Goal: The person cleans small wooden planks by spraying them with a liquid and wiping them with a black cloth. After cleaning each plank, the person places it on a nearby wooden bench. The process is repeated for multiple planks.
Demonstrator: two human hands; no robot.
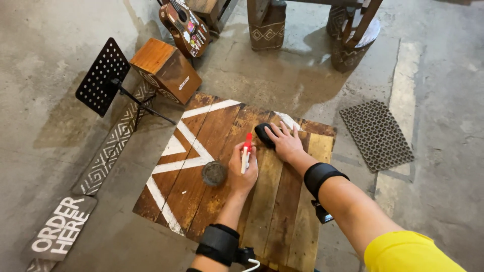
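While hands rest, painted plank tabletop on concrete floor.

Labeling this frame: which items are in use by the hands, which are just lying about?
In use:
left hand holding a red-capped brush
right hand on a black pad
round tin
painted wooden tabletop

Lying about:
guitar
wooden box drum
black music stand
honeycomb mat
painted sign board

A rough workshop-cum-café yard, concrete floor all round. Beyond the hands, a guitar, wooden box drum and music stand; left of them, painted sign boards; farther ahead, carved stools.
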